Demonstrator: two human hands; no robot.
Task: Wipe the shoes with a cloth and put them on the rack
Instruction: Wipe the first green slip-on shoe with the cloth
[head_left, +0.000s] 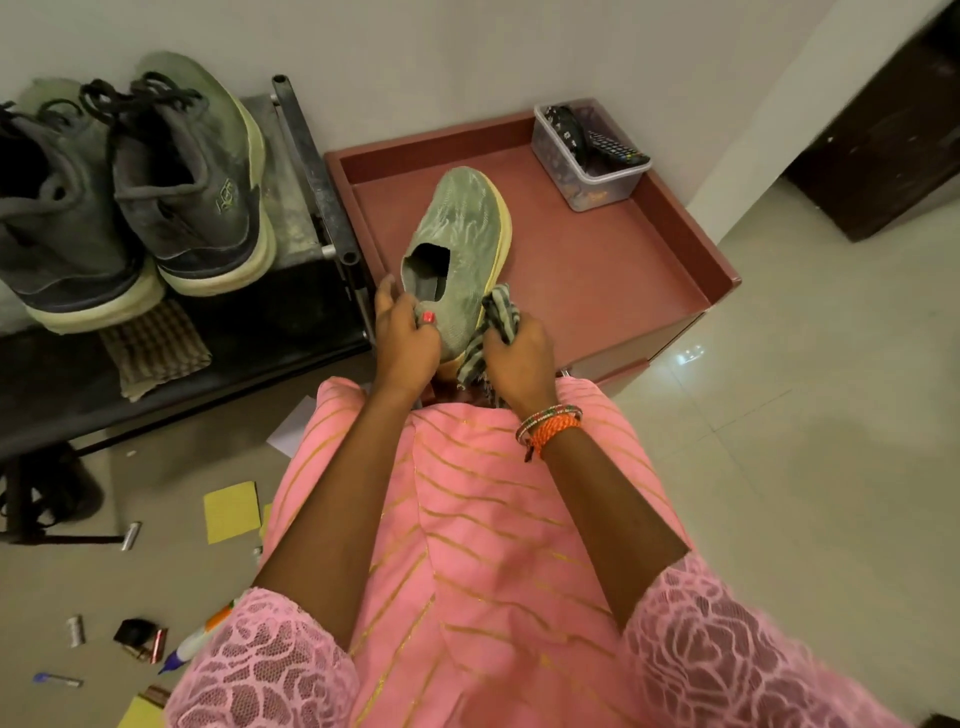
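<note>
A grey-green slip-on shoe (460, 234) with a yellow sole is held above a reddish-brown tray table (613, 270), toe pointing away from me. My left hand (402, 335) grips its heel, thumb on the collar. My right hand (517, 358) holds a bunched striped grey cloth (493, 325) against the shoe's right side near the sole. Two grey and green lace-up sneakers (182, 176) stand side by side on top of the black metal rack (311, 171) at the left.
A clear plastic box (587, 156) with remote controls sits at the tray's far right corner. A folded checked cloth (153, 345) lies on the rack's lower shelf. Papers, pens and small items litter the floor at the lower left. A dark door (893, 130) stands at the right.
</note>
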